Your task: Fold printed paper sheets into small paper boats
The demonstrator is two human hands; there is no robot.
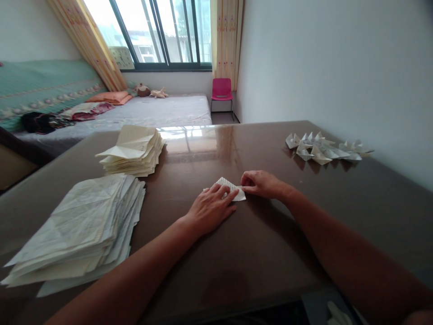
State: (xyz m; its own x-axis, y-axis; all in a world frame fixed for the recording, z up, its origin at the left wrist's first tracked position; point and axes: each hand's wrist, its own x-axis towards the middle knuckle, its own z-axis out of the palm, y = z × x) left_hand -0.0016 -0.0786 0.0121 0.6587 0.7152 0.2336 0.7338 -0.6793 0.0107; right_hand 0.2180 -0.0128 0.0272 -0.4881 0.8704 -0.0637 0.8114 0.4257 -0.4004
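Note:
A small folded sheet of printed paper (241, 196) lies on the brown table in front of me, its peak pointing away. My left hand (213, 206) rests flat over the paper's left part, fingers stretched out, and hides much of it. At the paper's right corner, my right hand (260, 183) has thumb and fingertips pinched together on the edge. The fold under my left palm cannot be made out.
On the left stand a large stack of creased printed sheets (77, 212) and a smaller cream paper stack (135, 153) behind it. Several folded paper boats (321, 151) sit at the far right. Beyond the glossy table (203, 280) are a bed (169, 110) and a pink chair (222, 89).

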